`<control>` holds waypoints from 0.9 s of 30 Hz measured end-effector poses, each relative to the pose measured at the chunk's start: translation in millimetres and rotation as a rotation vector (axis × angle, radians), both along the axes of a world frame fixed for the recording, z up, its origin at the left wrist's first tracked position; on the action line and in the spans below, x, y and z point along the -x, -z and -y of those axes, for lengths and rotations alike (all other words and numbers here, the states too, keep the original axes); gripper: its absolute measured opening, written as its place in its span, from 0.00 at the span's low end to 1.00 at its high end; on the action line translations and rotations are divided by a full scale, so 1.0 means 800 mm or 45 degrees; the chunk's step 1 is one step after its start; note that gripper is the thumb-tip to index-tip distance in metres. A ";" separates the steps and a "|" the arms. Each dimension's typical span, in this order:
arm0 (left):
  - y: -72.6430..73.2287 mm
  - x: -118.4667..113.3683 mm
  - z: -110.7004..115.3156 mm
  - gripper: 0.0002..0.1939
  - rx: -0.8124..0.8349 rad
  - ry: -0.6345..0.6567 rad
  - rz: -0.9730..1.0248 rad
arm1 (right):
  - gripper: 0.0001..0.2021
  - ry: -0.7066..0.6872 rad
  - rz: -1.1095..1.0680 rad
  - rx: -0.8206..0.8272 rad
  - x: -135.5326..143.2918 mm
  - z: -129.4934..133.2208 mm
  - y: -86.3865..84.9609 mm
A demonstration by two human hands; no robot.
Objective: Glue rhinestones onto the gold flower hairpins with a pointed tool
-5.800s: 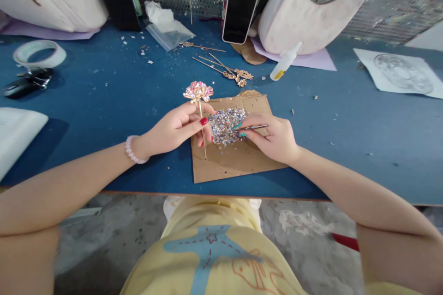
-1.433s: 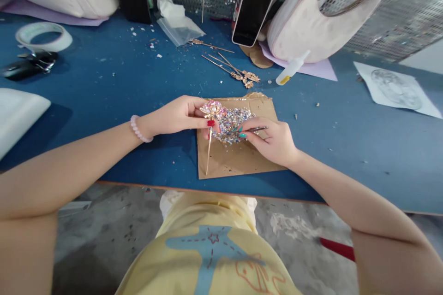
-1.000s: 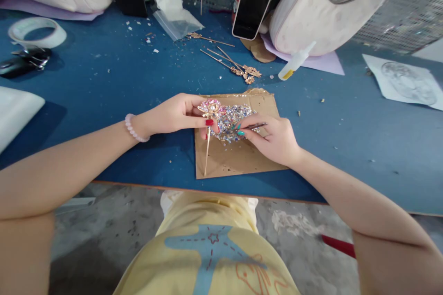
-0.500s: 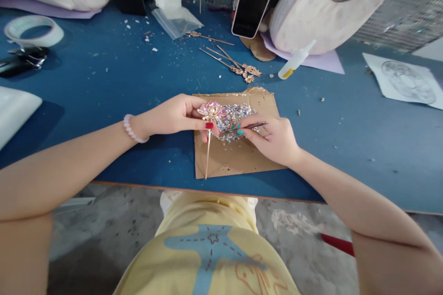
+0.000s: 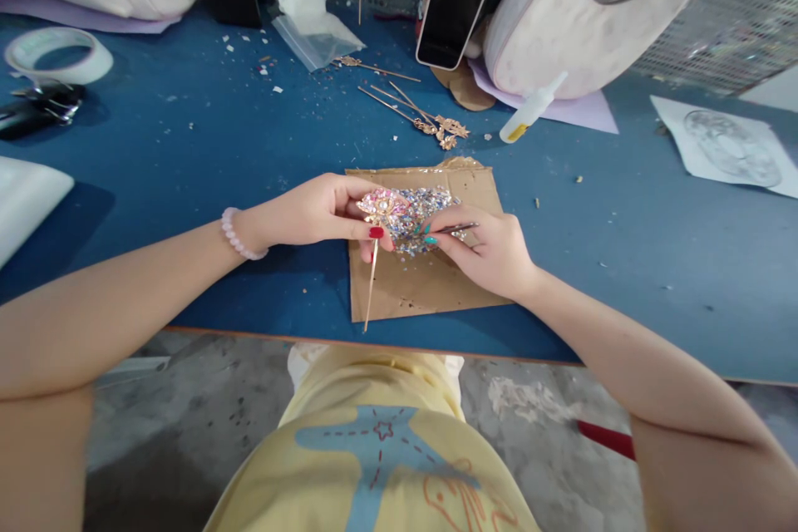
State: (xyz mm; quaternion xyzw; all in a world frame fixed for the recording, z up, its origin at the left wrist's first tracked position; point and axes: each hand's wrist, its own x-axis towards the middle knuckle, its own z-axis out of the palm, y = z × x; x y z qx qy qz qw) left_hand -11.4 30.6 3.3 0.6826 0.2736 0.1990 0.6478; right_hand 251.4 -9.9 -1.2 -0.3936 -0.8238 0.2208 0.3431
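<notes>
Between the thumb and fingers of my left hand [image 5: 337, 212] is a gold hairpin [image 5: 382, 206], its flower head set with pink stones and its stick pointing down toward the table's near edge. A pile of small glittering rhinestones [image 5: 417, 224] lies on a piece of cardboard [image 5: 399, 287], just right of the flower. My right hand [image 5: 490, 249] pinches slim metal tweezers [image 5: 460, 228] over that pile. The tweezers' tips are hidden by my fingers, so I cannot see whether a stone is in them.
Several gold hairpins [image 5: 430, 125] lie behind the cardboard, near a glue bottle [image 5: 529, 112]. A phone [image 5: 458, 4] leans by a white bag [image 5: 542, 33]. Farther left are a plastic bag [image 5: 317, 37], a tape roll [image 5: 59, 58] and a black tool [image 5: 41, 108]. A printed drawing [image 5: 716, 145] is at right.
My left hand has tilted the hairpin: its flower head faces a little differently and the stick's lower end has swung left and nearer to me. My right hand stays over the rhinestones.
</notes>
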 end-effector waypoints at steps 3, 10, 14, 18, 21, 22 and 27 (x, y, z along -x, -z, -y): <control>0.002 0.000 -0.001 0.24 0.000 0.000 0.012 | 0.08 0.000 0.005 0.033 0.000 0.000 0.000; 0.003 0.001 -0.001 0.26 0.018 0.012 0.020 | 0.07 -0.017 -0.040 0.025 0.001 -0.001 0.000; 0.002 0.000 0.000 0.27 0.019 -0.001 0.024 | 0.07 -0.006 -0.018 0.050 0.001 -0.001 0.000; -0.001 -0.001 0.000 0.27 -0.002 -0.013 0.016 | 0.08 -0.013 -0.017 0.055 0.001 -0.001 0.000; -0.001 -0.002 0.001 0.27 0.007 -0.011 0.028 | 0.07 -0.024 -0.038 0.050 0.001 -0.001 0.000; -0.001 -0.002 0.000 0.27 0.011 -0.008 0.034 | 0.07 -0.026 -0.050 0.044 0.001 0.000 -0.001; 0.000 0.000 -0.001 0.26 0.002 0.003 0.041 | 0.06 -0.059 -0.074 0.033 0.000 0.006 -0.004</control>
